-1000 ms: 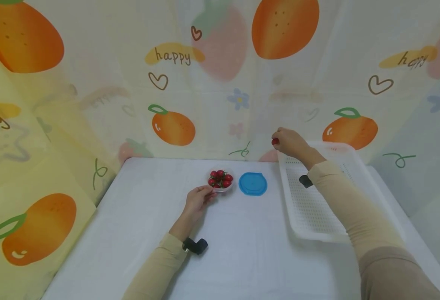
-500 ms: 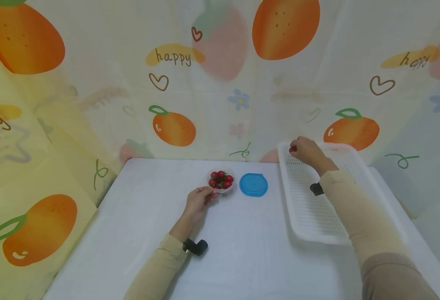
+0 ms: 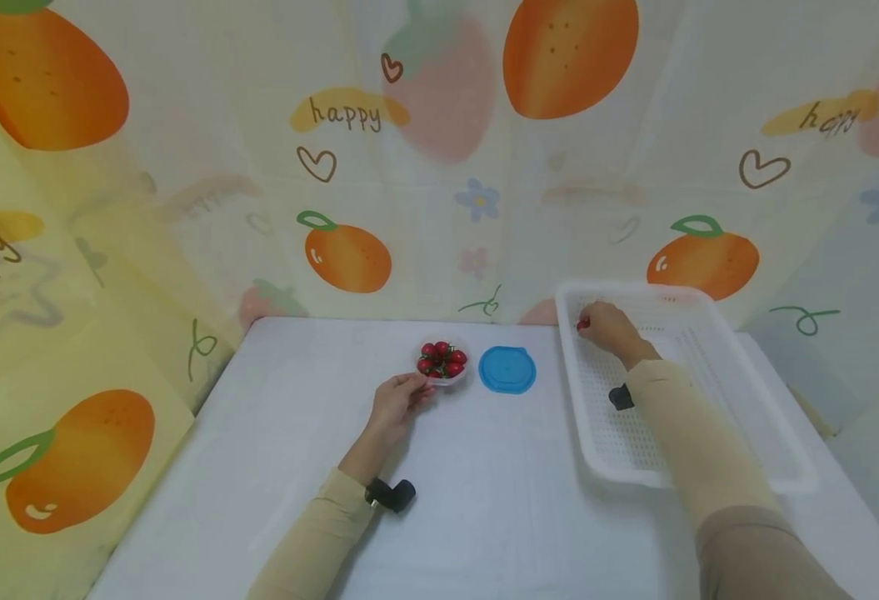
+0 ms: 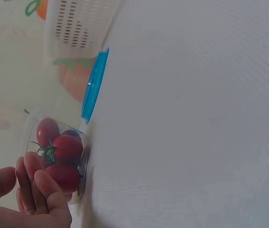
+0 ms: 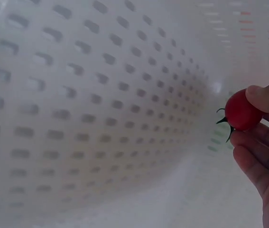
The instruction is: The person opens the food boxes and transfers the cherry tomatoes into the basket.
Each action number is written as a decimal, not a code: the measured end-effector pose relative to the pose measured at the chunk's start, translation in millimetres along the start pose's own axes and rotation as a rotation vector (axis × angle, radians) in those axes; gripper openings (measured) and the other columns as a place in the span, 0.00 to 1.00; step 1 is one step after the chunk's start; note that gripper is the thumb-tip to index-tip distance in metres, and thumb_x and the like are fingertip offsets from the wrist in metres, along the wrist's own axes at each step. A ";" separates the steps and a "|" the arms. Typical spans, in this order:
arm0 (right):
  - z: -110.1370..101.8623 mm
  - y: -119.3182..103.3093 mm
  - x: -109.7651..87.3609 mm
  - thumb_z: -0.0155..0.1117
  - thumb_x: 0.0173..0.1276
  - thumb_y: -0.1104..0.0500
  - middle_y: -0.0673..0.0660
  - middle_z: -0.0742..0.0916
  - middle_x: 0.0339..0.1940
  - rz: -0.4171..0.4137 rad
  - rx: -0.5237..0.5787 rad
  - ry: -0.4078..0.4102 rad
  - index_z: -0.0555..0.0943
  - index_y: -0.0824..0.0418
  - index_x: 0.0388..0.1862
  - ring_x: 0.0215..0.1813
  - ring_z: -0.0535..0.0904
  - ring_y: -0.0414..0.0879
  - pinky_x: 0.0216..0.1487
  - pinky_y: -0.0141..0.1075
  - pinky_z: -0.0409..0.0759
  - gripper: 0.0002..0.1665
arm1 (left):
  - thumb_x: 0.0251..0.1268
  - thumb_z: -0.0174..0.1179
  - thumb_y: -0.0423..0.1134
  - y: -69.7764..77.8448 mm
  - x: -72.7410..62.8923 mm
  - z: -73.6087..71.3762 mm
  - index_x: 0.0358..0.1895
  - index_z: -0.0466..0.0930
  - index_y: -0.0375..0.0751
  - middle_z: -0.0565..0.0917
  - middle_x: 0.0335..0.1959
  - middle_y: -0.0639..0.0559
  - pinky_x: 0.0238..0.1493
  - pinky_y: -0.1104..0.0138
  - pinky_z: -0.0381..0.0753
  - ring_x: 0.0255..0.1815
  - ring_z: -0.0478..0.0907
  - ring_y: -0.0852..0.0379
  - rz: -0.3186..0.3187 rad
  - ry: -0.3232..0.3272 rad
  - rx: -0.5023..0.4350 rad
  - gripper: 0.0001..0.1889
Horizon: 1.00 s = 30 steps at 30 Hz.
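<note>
Between thumb and fingers my right hand (image 3: 613,330) pinches one red cherry tomato (image 5: 243,110), its green calyx showing in the right wrist view. That hand is down inside the white perforated basket (image 3: 587,454), near its far left corner. My left hand (image 3: 397,406) pinches the near rim of a small clear container (image 3: 444,383). Several cherry tomatoes (image 4: 68,148) with green stems lie in this container; the fingers partly cover it in the left wrist view.
A blue lid (image 3: 507,370) lies flat on the white table (image 3: 484,500), between container and basket. Behind the table hangs a fruit-patterned curtain (image 3: 424,208), close to the basket's far rim. Another patterned sheet (image 3: 72,333) stands along the left side.
My right hand has moved right and then down into the basket with the cherry tomato. The left hand stays at the container's rim.
</note>
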State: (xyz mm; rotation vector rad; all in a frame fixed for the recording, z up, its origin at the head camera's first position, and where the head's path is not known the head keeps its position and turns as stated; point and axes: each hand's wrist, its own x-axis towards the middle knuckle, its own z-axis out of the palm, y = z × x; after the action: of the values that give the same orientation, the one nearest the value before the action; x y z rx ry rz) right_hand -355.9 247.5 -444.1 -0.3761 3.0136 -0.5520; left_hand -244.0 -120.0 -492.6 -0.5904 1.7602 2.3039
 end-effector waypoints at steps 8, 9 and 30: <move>14.2 -2.8 -0.6 0.58 0.67 0.67 0.67 0.84 0.41 0.069 0.030 -0.031 0.81 0.72 0.45 0.43 0.77 0.58 0.53 0.52 0.77 0.12 | 0.70 0.57 0.36 -1.6 1.7 -0.1 0.54 0.74 0.34 0.84 0.39 0.48 0.56 0.63 0.82 0.38 0.84 0.60 -0.005 -0.004 -0.001 0.14; 14.9 -3.3 -0.7 0.58 0.67 0.67 0.67 0.84 0.42 0.074 0.032 -0.035 0.81 0.72 0.46 0.44 0.77 0.58 0.53 0.52 0.77 0.12 | 0.70 0.57 0.37 -1.9 1.6 -0.3 0.54 0.74 0.34 0.84 0.39 0.48 0.56 0.63 0.82 0.39 0.84 0.59 -0.005 -0.005 0.002 0.14; 9.5 1.4 -7.4 0.63 0.68 0.58 0.70 0.80 0.54 0.046 -0.003 -0.004 0.79 0.72 0.55 0.57 0.75 0.64 0.65 0.59 0.71 0.22 | 0.70 0.56 0.35 0.2 -0.2 0.1 0.53 0.74 0.32 0.84 0.34 0.52 0.56 0.63 0.82 0.35 0.84 0.61 0.017 -0.014 -0.024 0.13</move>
State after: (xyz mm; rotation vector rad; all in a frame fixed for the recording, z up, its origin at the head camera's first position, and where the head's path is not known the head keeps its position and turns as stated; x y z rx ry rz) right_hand -348.2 247.3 -453.4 -0.3066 3.0114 -0.5423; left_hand -243.9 -119.9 -492.3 -0.5646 1.7406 2.3378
